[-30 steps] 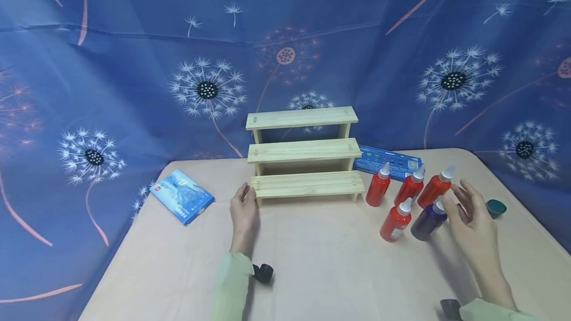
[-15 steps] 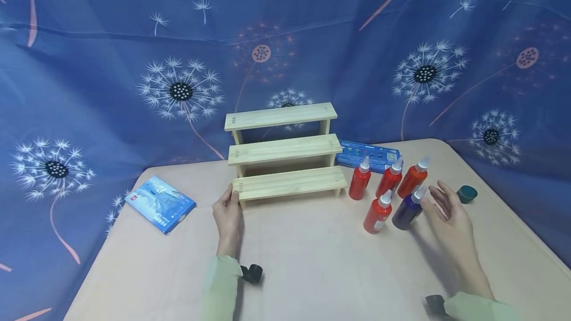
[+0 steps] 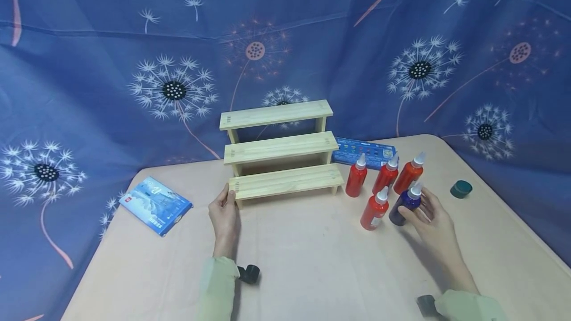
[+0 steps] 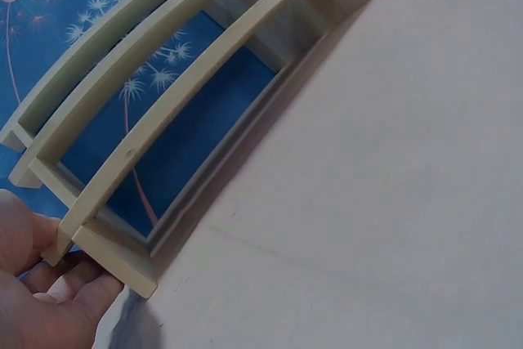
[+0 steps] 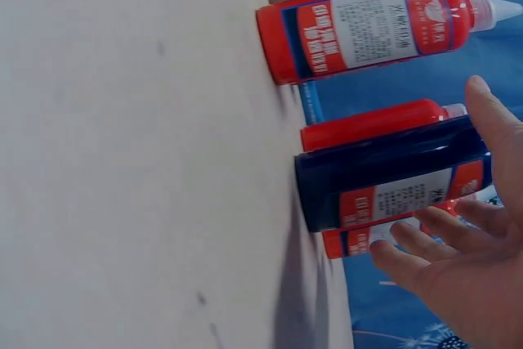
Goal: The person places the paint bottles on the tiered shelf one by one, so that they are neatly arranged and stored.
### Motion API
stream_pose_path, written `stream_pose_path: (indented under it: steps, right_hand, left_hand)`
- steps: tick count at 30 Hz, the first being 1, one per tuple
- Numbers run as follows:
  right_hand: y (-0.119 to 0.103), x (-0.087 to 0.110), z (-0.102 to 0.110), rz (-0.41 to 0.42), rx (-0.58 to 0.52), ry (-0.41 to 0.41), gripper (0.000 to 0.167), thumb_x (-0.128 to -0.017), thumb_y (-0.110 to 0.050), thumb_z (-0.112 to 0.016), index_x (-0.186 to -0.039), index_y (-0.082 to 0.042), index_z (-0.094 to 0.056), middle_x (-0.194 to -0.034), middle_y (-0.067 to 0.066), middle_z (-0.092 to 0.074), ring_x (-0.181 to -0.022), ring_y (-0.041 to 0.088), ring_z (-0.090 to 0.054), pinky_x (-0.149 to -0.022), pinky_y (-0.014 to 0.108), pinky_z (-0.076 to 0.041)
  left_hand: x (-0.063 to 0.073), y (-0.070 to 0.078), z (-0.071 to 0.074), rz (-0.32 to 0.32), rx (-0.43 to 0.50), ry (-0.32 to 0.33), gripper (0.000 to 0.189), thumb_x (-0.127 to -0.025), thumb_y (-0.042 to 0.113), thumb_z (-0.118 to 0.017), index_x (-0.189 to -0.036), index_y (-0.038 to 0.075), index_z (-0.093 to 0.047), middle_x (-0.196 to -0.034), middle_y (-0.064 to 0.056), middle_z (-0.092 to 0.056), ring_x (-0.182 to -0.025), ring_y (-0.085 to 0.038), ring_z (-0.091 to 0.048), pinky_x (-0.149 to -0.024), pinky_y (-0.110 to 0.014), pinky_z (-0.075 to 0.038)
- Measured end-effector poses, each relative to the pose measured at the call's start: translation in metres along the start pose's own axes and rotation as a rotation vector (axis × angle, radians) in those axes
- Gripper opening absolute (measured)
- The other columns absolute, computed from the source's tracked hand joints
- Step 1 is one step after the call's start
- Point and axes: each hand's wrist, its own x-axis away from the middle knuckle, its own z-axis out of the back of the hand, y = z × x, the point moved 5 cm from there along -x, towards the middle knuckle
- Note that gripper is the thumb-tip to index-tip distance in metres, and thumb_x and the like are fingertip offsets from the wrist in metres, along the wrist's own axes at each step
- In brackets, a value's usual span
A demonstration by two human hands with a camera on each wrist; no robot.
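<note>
A three-step wooden display shelf [image 3: 285,182] stands in the middle of the head view. My left hand [image 3: 224,217] holds the left end of its lowest board, the thumb by the board and the fingers at the end leg [image 4: 114,259]. At right, my right hand [image 3: 434,227] is around a dark blue paint bottle [image 3: 405,206] with a white nozzle, thumb on one side and fingers on the other. The right wrist view shows those fingers [image 5: 417,255] spread and mostly straight along the upright bottle. A red paint bottle [image 3: 373,210] stands just left of it.
Several more red bottles stand behind, including one near the shelf [image 3: 356,177] and an orange-red one [image 3: 408,175]. A blue printed box [image 3: 363,152] lies behind them. A dark green lid or jar [image 3: 461,189] sits far right; a blue flat pack [image 3: 155,206] lies left.
My right hand has moved from beside the dark blue bottle to around it. The head view has turned to the right, shifting everything leftward. My left hand stays at the shelf's end.
</note>
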Motion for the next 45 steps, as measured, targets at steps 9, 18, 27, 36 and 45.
stream_pose_path:
  steps: [9, 18, 27, 36, 45]
  right_hand:
    - [0.002, -0.005, -0.008, -0.024, 0.031, -0.006, 0.083, -0.094, -0.043, -0.063, -0.156, -0.009, -0.018, -0.153, 0.028, -0.03, -0.136, 0.053, -0.031, -0.102, 0.066, -0.036]
    - [-0.001, -0.003, -0.005, -0.014, 0.094, -0.014, 0.078, -0.094, -0.04, -0.063, -0.152, -0.004, -0.027, -0.149, 0.031, -0.035, -0.133, 0.055, -0.034, -0.099, 0.068, -0.039]
    - [-0.029, 0.004, 0.018, -0.022, 0.09, 0.042, 0.079, -0.092, -0.05, -0.062, -0.15, -0.006, -0.033, -0.146, 0.029, -0.041, -0.128, 0.054, -0.041, -0.096, 0.064, -0.043]
    - [-0.068, 0.006, 0.051, 0.148, 0.086, 0.163, 0.063, -0.089, -0.032, -0.072, -0.138, 0.002, -0.05, -0.113, 0.009, -0.069, -0.09, -0.01, -0.063, -0.066, -0.003, -0.046]
    - [-0.098, 0.004, 0.066, 0.148, 0.095, 0.164, 0.063, -0.088, -0.036, -0.073, -0.139, -0.007, -0.052, -0.098, -0.028, -0.059, -0.087, -0.021, -0.055, -0.065, 0.002, -0.048]
  left_hand:
    - [-0.002, -0.001, 0.001, 0.01, 0.02, -0.001, 0.041, -0.102, 0.011, -0.05, -0.142, 0.001, -0.046, -0.149, -0.016, -0.043, -0.138, -0.025, -0.042, -0.108, -0.026, -0.044]
    - [-0.003, -0.005, 0.001, 0.001, 0.006, 0.007, 0.04, -0.102, 0.012, -0.051, -0.14, 0.002, -0.049, -0.149, -0.014, -0.044, -0.14, -0.026, -0.039, -0.11, -0.03, -0.042]
    - [-0.002, -0.005, 0.002, -0.019, -0.009, 0.004, 0.04, -0.101, 0.012, -0.051, -0.14, 0.001, -0.049, -0.148, -0.016, -0.045, -0.139, -0.027, -0.04, -0.11, -0.031, -0.043]
    - [-0.001, -0.003, 0.002, -0.038, -0.01, 0.007, 0.04, -0.101, 0.011, -0.051, -0.139, 0.0, -0.049, -0.147, -0.016, -0.046, -0.139, -0.028, -0.041, -0.111, -0.034, -0.042]
    - [-0.001, -0.004, 0.003, -0.045, -0.003, 0.022, 0.04, -0.101, 0.011, -0.052, -0.138, -0.001, -0.05, -0.145, -0.017, -0.047, -0.138, -0.029, -0.041, -0.111, -0.035, -0.042]
